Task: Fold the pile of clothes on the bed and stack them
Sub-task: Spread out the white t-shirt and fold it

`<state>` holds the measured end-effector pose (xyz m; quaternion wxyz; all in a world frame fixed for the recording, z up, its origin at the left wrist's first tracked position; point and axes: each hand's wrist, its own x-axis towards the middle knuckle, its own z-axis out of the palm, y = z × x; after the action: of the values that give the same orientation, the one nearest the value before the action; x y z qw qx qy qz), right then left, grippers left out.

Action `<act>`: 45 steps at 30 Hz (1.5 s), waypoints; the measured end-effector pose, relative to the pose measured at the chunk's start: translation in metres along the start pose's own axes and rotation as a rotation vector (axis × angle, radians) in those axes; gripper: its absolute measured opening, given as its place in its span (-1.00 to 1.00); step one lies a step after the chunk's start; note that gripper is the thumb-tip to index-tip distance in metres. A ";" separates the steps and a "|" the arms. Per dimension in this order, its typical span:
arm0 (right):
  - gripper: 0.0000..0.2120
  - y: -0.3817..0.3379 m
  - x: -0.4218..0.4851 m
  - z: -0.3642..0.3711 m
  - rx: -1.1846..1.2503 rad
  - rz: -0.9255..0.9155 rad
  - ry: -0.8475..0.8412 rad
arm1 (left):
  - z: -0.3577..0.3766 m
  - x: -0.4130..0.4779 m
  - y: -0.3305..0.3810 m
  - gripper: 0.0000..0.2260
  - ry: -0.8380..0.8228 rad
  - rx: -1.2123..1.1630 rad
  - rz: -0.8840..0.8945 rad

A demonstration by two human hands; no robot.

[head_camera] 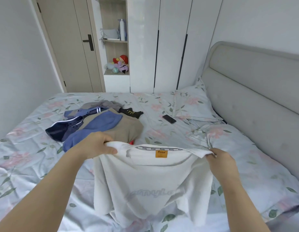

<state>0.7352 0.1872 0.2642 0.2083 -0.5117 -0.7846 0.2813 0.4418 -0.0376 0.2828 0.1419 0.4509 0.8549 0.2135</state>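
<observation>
White cotton T-shirt [150, 181], orange neck label: shoulders pinched, left hand [98, 145] at 9 o'clock, right hand [220, 158] at 3, fingers clamped on cloth; held wide, prob. for folding.

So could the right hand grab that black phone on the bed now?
Probably not yet: the right hand pinches the white T-shirt. Once it lets go, nothing lies between it and the phone.
</observation>
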 end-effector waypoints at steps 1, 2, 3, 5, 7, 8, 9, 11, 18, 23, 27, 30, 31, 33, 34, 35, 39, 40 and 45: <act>-0.78 -0.003 0.001 0.003 0.031 0.033 -0.005 | -0.001 0.000 -0.003 -0.70 0.052 0.070 -0.014; -0.79 -0.007 0.000 0.007 0.064 0.077 -0.017 | -0.002 0.000 -0.005 -0.64 0.095 0.103 -0.018; -0.81 -0.012 -0.001 0.010 0.124 0.131 -0.031 | -0.004 -0.001 -0.007 -0.60 0.114 0.120 0.002; -0.81 -0.021 -0.005 0.015 0.408 0.263 -0.083 | -0.009 -0.002 -0.012 -0.55 0.051 0.100 0.045; -0.80 -0.029 -0.010 0.017 0.732 0.354 -0.159 | -0.015 -0.006 -0.016 -0.55 -0.031 -0.078 -0.027; -0.79 -0.031 -0.012 0.018 0.834 0.355 -0.178 | -0.017 -0.008 -0.018 -0.58 -0.058 -0.256 -0.099; -0.78 -0.035 -0.012 0.019 0.901 0.341 -0.172 | -0.017 -0.010 -0.018 -0.64 -0.072 -0.469 -0.162; -0.78 -0.041 -0.013 0.020 0.948 0.292 -0.102 | -0.018 -0.016 -0.012 -0.84 -0.071 -0.899 -0.221; -0.71 -0.075 -0.016 0.008 1.051 -0.022 0.104 | -0.036 -0.014 0.010 -0.81 0.183 -1.546 -0.060; -0.68 -0.106 -0.022 -0.004 1.095 -0.248 0.129 | -0.058 -0.018 0.020 -0.84 0.414 -1.634 0.064; -0.67 -0.129 -0.030 -0.007 1.169 -0.338 0.139 | -0.077 -0.030 0.027 -0.81 0.529 -1.619 0.159; -0.66 -0.145 -0.034 -0.014 1.220 -0.381 0.148 | -0.095 -0.040 0.033 -0.80 0.566 -1.584 0.217; -0.65 -0.151 -0.034 -0.018 1.234 -0.396 0.154 | -0.101 -0.044 0.036 -0.80 0.575 -1.575 0.237; -0.64 -0.162 -0.035 -0.026 1.254 -0.432 0.181 | -0.112 -0.049 0.041 -0.80 0.597 -1.570 0.281; -0.63 -0.167 -0.035 -0.029 1.267 -0.457 0.199 | -0.117 -0.051 0.043 -0.80 0.607 -1.576 0.307; -0.64 -0.170 -0.035 -0.032 1.285 -0.482 0.214 | -0.120 -0.052 0.044 -0.80 0.611 -1.579 0.337; -0.71 -0.175 -0.025 -0.033 1.329 -0.522 0.259 | -0.121 -0.045 0.044 -0.78 0.561 -1.553 0.388; -0.70 -0.173 -0.020 -0.028 1.312 -0.494 0.257 | -0.116 -0.039 0.042 -0.79 0.546 -1.554 0.354; -0.67 -0.147 0.011 0.027 1.158 -0.273 0.234 | -0.069 0.007 0.014 -0.84 0.486 -1.614 0.051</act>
<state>0.6135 0.1441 0.3407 0.5720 -0.2375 -0.5345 0.5750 0.4174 -0.0412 0.3493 0.2279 0.1719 0.4363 0.8533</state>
